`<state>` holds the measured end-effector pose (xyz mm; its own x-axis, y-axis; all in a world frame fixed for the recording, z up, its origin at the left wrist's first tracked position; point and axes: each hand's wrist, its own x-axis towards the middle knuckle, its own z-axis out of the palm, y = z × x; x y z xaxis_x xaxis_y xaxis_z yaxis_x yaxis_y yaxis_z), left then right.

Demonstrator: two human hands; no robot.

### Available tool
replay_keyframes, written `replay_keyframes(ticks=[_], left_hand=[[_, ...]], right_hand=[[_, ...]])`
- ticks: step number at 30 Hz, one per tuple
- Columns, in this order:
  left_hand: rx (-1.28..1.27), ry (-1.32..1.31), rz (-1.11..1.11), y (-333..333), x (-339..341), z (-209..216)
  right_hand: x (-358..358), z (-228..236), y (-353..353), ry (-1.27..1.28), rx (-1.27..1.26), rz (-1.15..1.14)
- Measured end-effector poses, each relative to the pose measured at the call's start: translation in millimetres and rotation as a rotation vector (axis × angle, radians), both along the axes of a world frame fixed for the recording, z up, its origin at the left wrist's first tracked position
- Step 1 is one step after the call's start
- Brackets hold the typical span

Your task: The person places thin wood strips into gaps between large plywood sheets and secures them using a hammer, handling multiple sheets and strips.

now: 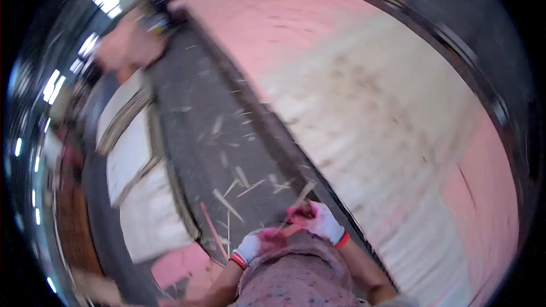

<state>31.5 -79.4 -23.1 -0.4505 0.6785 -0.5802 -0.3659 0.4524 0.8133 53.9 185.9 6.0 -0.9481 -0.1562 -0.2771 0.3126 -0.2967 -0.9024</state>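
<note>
Both of my hands wear white knit gloves with red cuffs and bright pink stains on the fingers. In front of my speckled apron (296, 276), my left hand (259, 245) is low, its fingers smeared by motion. My right hand (319, 220) sits slightly higher and farther right, its fingers curled inward. A small reddish piece (290, 229) shows between the hands; its kind is too blurred to tell. Just beyond the right fingers a pale thin strip (305, 192) points upward, and I cannot tell whether it is held or lies on the floor.
A wide surface of pale and pink sheets (369, 108) fills the right side, its dark edge running diagonally. Stacked whitish sheets (142, 210) stand left, near a pink sheet (181, 264). Thin scraps (227, 204) litter the grey floor (193, 102). A blurred person (133, 45) is far left.
</note>
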Motion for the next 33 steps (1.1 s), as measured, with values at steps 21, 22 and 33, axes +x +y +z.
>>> replay_keyframes(ticks=[21,22,33], left_hand=[[-0.007,0.220,1.053,-316.7,-153.0,-20.2],[-0.679,0.227,0.665,-341.5,-147.6,-33.7],[-0.941,0.732,0.867,-428.7,-286.8,-11.8]], right_hand=[[-351.4,0.7,-297.8,0.003,0.203,0.293],[-368.1,-6.8,-309.6,0.021,0.238,0.323],[-546.9,-31.4,-526.6,0.207,0.218,0.878]])
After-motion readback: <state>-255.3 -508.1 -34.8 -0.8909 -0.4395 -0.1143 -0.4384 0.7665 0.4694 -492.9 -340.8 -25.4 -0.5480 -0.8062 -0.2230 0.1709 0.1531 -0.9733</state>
